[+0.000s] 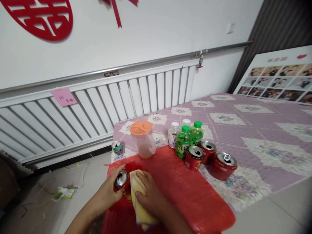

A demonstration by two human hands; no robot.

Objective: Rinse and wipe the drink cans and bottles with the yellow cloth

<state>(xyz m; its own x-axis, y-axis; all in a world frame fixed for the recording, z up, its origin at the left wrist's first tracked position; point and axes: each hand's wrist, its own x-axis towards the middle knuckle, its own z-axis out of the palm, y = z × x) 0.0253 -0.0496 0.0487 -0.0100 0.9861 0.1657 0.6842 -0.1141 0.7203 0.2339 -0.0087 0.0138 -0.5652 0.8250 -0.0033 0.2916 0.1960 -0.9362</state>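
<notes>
My left hand [110, 190] is wrapped round the side of a red can [121, 179], which stands upright with its opened top facing up. Just to the right, my right hand [149, 195] grips a folded yellow cloth [138, 203] with a pale purple edge. The cloth is beside the can; whether the two touch is hard to make out. Both are over a red plastic sheet or bag [170, 182] spread on the table's near end. Behind them stands a clear pitcher [144, 144] with an orange lid.
Right of the pitcher stand several bottles with green caps [183, 143] and white caps [173, 136], and red cans [194, 157]. A small green can [118, 148] is near the left edge of the patterned tablecloth [221, 136]. A white radiator [97, 110] lines the wall behind.
</notes>
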